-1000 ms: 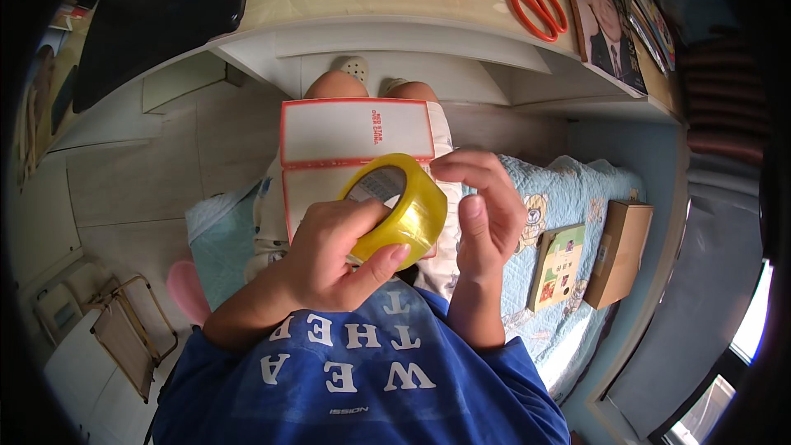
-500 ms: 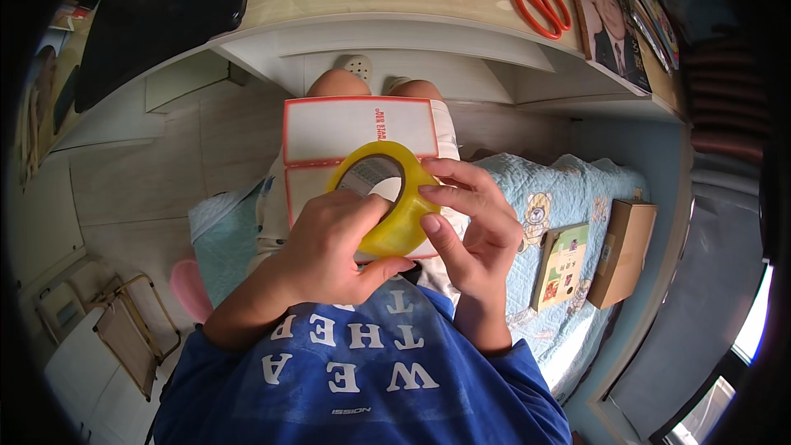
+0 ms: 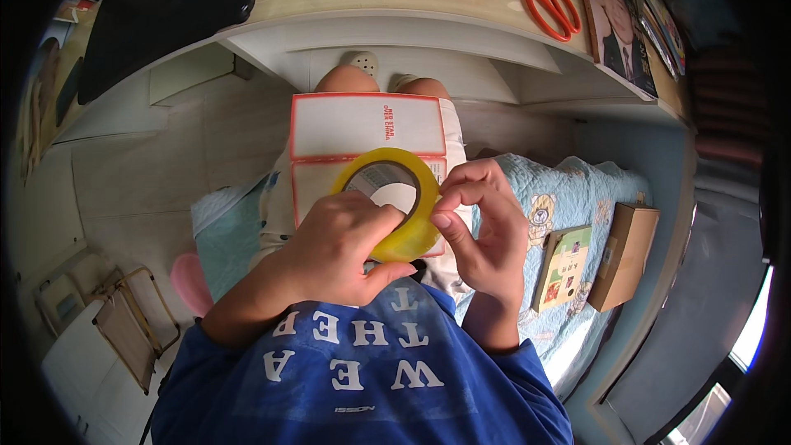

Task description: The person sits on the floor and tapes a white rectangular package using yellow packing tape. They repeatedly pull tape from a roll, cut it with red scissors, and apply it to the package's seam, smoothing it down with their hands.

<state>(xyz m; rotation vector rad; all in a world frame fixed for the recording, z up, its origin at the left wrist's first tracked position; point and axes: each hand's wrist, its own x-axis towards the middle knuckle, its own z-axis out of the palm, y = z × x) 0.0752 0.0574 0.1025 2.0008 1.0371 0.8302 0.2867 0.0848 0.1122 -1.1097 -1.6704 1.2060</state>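
Note:
A wide roll of yellowish clear tape [image 3: 426, 204] is held over my lap, its hollow core facing up. My left hand [image 3: 342, 239] grips the roll from the left, with fingers inside the core and the thumb stretched along the near side. At the right rim of the roll, my right hand [image 3: 492, 231] has its thumb and index finger pinched together on the tape's edge. Whether a loose end of tape lies between them is too small to tell. Beneath the roll, a white cover with red borders [image 3: 346, 128] rests on my thighs, partly hidden by the roll and my left hand.
Ahead is a desk edge [image 3: 346, 23] bearing orange-handled scissors [image 3: 550, 7], a black flat object [image 3: 177, 8], books and a magazine [image 3: 618, 29]. To the right, a blue quilt [image 3: 527, 177] carries a green book [image 3: 563, 268] and a brown box [image 3: 626, 255].
My right fingers have gone from spread along the roll's side to a pinch at its right rim. The roll sits slightly lower and is tipped flatter, its core facing up more.

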